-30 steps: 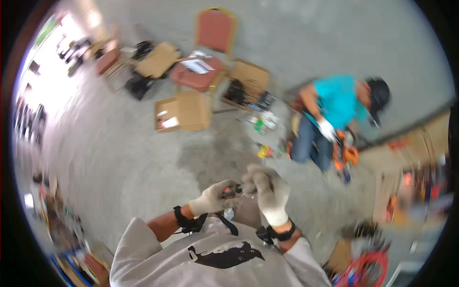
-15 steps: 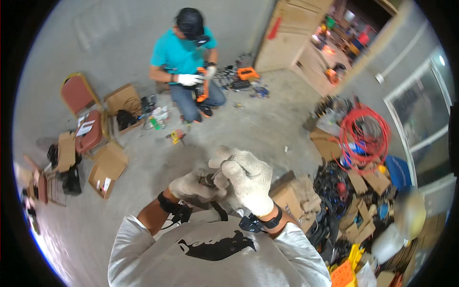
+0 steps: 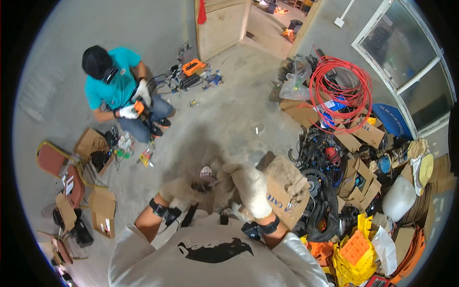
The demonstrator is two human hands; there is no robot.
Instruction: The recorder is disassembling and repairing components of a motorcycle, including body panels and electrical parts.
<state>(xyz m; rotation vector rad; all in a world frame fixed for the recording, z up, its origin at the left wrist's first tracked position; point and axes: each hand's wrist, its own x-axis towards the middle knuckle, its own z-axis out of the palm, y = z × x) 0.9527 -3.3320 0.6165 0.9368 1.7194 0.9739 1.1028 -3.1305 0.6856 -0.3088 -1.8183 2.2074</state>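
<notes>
My left hand [image 3: 180, 189], in a dusty white knit glove, is in front of my chest, its fingers smeared by motion and shadow. My right hand [image 3: 249, 187], gloved alike, is to its right, with fingers bent inward and their tips blurred. Whether either holds anything does not show. A gap separates the two hands. Between them, lower down, a small white-and-dark shape, perhaps a shoe tip [image 3: 206, 172], shows against the floor. A dark strap circles each of my wrists.
A kneeling person [image 3: 119, 88] in a teal shirt holds an orange-and-black object. Red hose coils [image 3: 340, 93] lie on the right heap of cables and boxes. Close by my right hand is a cardboard box [image 3: 285, 201]. Chairs [image 3: 74, 184] stand left; a door [image 3: 221, 28] stands open.
My hands have moved apart from where they were close together. The view has swung right, so the kneeling person appears farther left and more of the right heap shows.
</notes>
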